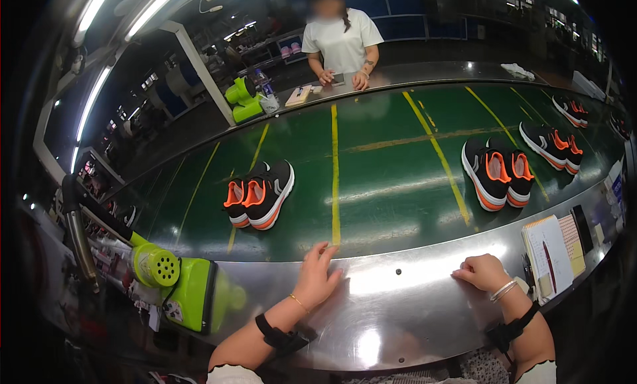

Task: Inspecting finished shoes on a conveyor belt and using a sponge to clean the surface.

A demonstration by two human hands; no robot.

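The left hand (320,276) has its fingers loosely spread and free of any object, their tips at the seam between the brushed-steel counter (391,334) and the flat green belt with yellow stripes (371,215). If that belt runs, fingertips left there could be dragged or pinched; whether they touch it I cannot tell. The thin gold-coloured bracelet (300,303) and the black wrist strap (277,336) on this arm might also snag.

The right hand (484,272) is over the counter, its fingers curled inward. Nothing shows in them, but I cannot tell how tightly they close or whether something small is hidden.

The black sports shoes with orange linings and white soles (273,192) stand as a pair on the belt, ahead and left of the left hand, apart from it. A second black-and-orange pair (483,178) stands on the belt beyond the right hand, also untouched. A hurried reach could knock one shoe askew and split its pair.

The white spiral notepad (564,271) lies just beside the right forearm, with a slim dark-red pen (549,266) loose on top; a careless elbow could roll the pen off.
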